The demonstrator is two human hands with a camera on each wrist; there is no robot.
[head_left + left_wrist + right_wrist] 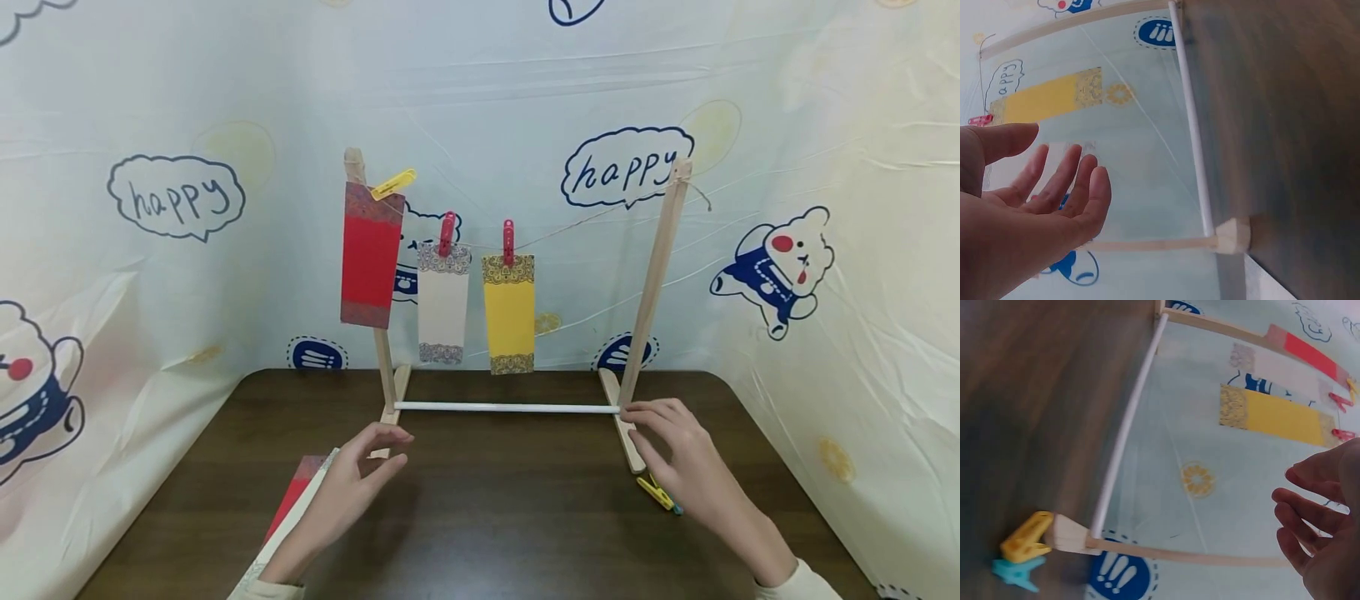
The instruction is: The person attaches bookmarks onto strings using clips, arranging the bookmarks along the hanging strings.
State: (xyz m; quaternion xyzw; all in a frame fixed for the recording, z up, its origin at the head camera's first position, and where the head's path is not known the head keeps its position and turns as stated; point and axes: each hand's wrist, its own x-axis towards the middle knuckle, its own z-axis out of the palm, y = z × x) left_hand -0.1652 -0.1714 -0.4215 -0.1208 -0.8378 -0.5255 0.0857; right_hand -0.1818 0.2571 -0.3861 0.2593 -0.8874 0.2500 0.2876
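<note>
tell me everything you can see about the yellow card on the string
The yellow card is a tall, narrow rectangle that looks like paper or thin card, plain yellow in the middle with a dark lacy pattern across both ends. A red clothespin clips its top to the string, so it hangs roughly upright, to the right of the white card in the head view. Neither the left hand nor the right hand touches it.

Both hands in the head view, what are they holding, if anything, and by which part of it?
Nothing is held: the left hand and the right hand are both empty.
</note>
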